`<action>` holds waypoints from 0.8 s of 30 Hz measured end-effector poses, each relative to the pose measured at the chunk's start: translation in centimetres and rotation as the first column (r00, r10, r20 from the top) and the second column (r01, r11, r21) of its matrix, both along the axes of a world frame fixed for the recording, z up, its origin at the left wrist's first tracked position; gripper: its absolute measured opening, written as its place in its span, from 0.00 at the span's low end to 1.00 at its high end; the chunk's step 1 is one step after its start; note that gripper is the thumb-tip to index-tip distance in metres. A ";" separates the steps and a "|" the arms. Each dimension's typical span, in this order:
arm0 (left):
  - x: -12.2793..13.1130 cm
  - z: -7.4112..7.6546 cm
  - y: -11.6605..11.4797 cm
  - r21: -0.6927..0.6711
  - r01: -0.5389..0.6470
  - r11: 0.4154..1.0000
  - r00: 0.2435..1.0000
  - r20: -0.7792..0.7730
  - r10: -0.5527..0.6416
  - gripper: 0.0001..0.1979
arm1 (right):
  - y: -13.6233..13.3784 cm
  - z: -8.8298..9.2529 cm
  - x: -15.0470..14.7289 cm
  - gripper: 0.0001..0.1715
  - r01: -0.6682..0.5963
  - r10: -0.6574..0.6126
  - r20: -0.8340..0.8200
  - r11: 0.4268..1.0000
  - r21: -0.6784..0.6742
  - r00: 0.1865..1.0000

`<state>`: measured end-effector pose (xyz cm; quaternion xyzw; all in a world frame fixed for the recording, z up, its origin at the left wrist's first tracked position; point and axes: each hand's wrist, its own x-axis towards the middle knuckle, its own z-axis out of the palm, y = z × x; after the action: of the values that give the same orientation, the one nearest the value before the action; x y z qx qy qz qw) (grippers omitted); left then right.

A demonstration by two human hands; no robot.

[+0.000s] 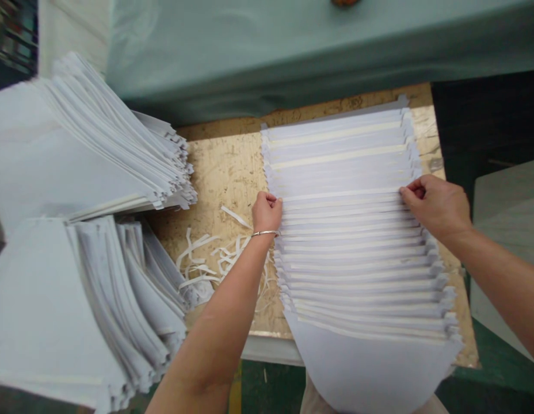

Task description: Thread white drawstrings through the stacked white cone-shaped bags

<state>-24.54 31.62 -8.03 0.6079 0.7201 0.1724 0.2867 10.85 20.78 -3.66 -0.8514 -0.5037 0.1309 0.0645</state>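
Paper point(348, 230) — under left hand point(267, 211), right hand point(435, 207)

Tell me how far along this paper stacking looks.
Apparently done: the upper fanned pile and lower fanned pile, with loose white strips on the board. In hand: the central fanned stack, at the left hand and right hand. Left: that stack's pale bands still show.
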 end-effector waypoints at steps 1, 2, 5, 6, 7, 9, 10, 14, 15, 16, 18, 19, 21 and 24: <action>0.0 0.2 -0.1 -0.008 0.010 1.000 1.000 -0.011 -0.010 0.05 | -0.1 0.1 0.0 0.12 -0.016 0.016 0.047 1.000 -0.001 0.999; 0.1 0.5 -0.3 -0.005 0.027 1.000 0.999 -0.027 -0.028 0.05 | -0.3 0.1 -0.1 0.13 -0.044 0.043 0.105 0.999 0.012 0.993; 1.0 1.9 -1.7 0.149 0.191 0.970 0.976 -0.133 -0.171 0.09 | -0.6 0.3 -1.3 0.15 -0.248 0.210 0.258 0.961 0.124 0.943; 1.5 2.4 -2.5 0.221 0.282 0.934 0.952 -0.182 -0.245 0.12 | -0.7 0.3 -2.1 0.17 -0.341 0.291 0.268 0.926 0.163 0.918; 2.2 2.9 -3.3 0.280 0.376 0.883 0.920 -0.228 -0.320 0.15 | -0.7 0.4 -3.1 0.18 -0.424 0.373 0.251 0.884 0.196 0.893; 3.4 3.5 -4.8 0.323 0.524 0.788 0.848 -0.289 -0.445 0.20 | -0.6 0.4 -5.7 0.20 -0.532 0.501 0.183 0.813 0.237 0.846; 4.0 3.7 -5.5 0.317 0.566 0.761 0.820 -0.305 -0.483 0.21 | -0.5 0.4 -7.1 0.21 -0.558 0.535 0.158 0.794 0.243 0.830; 5.2 3.3 -7.0 0.260 0.596 0.760 0.792 -0.346 -0.503 0.22 | -0.2 0.2 -11.3 0.22 -0.567 0.548 0.147 0.793 0.223 0.824; 5.3 3.2 -7.1 0.251 0.590 0.768 0.794 -0.350 -0.496 0.23 | -0.1 0.2 -11.7 0.22 -0.563 0.543 0.147 0.798 0.216 0.827; 5.4 3.1 -7.2 0.243 0.584 0.775 0.797 -0.352 -0.490 0.23 | -0.2 0.1 -12.0 0.22 -0.559 0.540 0.146 0.802 0.211 0.829; 5.4 3.0 -7.4 0.234 0.578 0.782 0.801 -0.347 -0.488 0.23 | -0.3 0.1 -12.0 0.23 -0.557 0.538 0.143 0.806 0.201 0.831; 5.4 3.1 -7.4 0.231 0.579 0.782 0.802 -0.337 -0.494 0.23 | -0.3 0.1 -11.9 0.23 -0.557 0.539 0.140 0.807 0.196 0.831; 4.9 3.4 -7.4 0.231 0.576 0.784 0.809 -0.300 -0.506 0.22 | -0.5 0.3 -11.7 0.23 -0.552 0.536 0.134 0.810 0.197 0.834; 2.3 3.8 -6.8 0.250 0.456 0.854 0.883 -0.251 -0.397 0.18 | -0.6 0.6 -11.6 0.22 -0.515 0.504 0.110 0.827 0.225 0.857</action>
<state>-22.20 24.84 -4.19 0.8030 0.5557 0.1531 0.1513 -0.78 20.17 -3.09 -0.6741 -0.7261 0.0601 0.1211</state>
